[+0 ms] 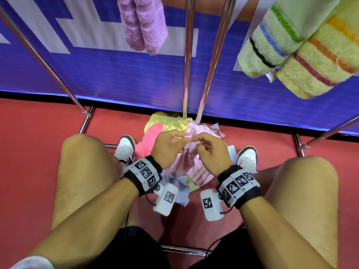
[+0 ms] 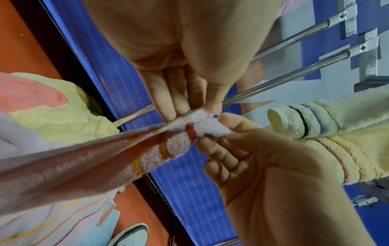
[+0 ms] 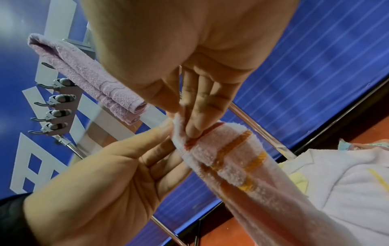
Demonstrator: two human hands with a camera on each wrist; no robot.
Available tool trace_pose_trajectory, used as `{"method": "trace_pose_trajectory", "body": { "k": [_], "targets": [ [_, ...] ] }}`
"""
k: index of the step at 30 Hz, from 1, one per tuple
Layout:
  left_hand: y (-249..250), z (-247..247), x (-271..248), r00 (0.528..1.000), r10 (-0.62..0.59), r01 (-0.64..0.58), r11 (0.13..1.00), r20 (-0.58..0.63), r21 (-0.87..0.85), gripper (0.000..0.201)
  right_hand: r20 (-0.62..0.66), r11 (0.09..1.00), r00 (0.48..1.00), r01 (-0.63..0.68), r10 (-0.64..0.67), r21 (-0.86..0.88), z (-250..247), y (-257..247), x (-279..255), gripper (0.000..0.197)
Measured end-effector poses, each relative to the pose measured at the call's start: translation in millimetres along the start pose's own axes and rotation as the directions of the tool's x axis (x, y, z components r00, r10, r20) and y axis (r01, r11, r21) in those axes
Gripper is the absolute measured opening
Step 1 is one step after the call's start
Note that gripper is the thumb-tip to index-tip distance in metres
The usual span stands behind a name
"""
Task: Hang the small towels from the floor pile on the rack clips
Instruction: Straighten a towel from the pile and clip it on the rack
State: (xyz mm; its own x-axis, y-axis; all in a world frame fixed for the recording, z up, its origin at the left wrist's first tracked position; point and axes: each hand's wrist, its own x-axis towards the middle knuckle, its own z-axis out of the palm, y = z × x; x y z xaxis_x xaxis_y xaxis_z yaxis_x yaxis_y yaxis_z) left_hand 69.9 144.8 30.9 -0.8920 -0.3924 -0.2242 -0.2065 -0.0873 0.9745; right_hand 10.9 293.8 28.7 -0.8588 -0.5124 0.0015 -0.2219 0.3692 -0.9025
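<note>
Pink terry, striped red, orange and yellow, is bunching between both hands: the left hand (image 1: 168, 149) and right hand (image 1: 210, 153) are each pinching the top edge of the pink towel (image 1: 194, 162), fingertips nearly touching, thumbs pressing the cloth against curled fingers (image 3: 194, 128). Seen from the left wrist, the left hand (image 2: 189, 69) is gripping the edge from one side while the right hand (image 2: 263, 166) is meeting it from the other, the pink towel (image 2: 94, 154) stretching taut away from them. From the right wrist, the same towel (image 3: 231, 158) is running down from the pinch.

Below the pink towel, the pile (image 1: 165, 125) is lying on the red floor (image 1: 38, 142) between the person's two shoes, holding yellow, coral and pale blue cloths. Just behind the pile, the chrome poles of the rack (image 1: 187, 55) are rising in front of a blue banner (image 1: 97, 74). Above the pile, a lilac towel (image 1: 142, 24) is hanging, and to its right a green towel (image 1: 272, 41) and a yellow towel (image 1: 320, 61) are hanging side by side. Beside the lilac towel (image 3: 88, 78) in the right wrist view, a row of clips (image 3: 56, 106) is showing on the rack.
</note>
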Motion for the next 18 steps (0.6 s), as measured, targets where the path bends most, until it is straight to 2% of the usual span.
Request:
{"method": "trace_pose_trajectory", "body": {
  "k": [3,8,13,15,18],
  "targets": [
    [-1.4,-1.9,1.8,1.000,0.007,-0.007,1.000,0.008,-0.011,0.010,0.030,1.000,1.000,-0.009,0.009,0.006,-0.6,0.4,-0.3,0.041],
    [-5.3,-5.5,3.9,0.996,0.013,-0.016,1.000,0.089,0.025,0.013,0.065,0.999,0.998,0.031,-0.028,-0.045,-3.5,3.9,1.2,0.017],
    [-1.6,-6.9,0.5,0.972,0.021,-0.030,0.999,0.235,0.033,0.015,0.020,0.984,0.992,0.123,-0.122,-0.127,-6.8,3.4,1.5,0.008],
    [-2.9,-7.7,0.8,0.973,0.040,-0.056,0.997,0.229,0.062,0.014,-0.018,0.973,0.983,0.178,-0.183,-0.148,-6.5,4.3,2.4,0.007],
    [-9.0,-8.6,3.9,0.988,0.056,-0.071,0.992,0.145,0.100,0.015,-0.033,0.974,0.983,0.173,-0.180,-0.146,-5.7,6.0,4.0,0.005]
  ]
}}
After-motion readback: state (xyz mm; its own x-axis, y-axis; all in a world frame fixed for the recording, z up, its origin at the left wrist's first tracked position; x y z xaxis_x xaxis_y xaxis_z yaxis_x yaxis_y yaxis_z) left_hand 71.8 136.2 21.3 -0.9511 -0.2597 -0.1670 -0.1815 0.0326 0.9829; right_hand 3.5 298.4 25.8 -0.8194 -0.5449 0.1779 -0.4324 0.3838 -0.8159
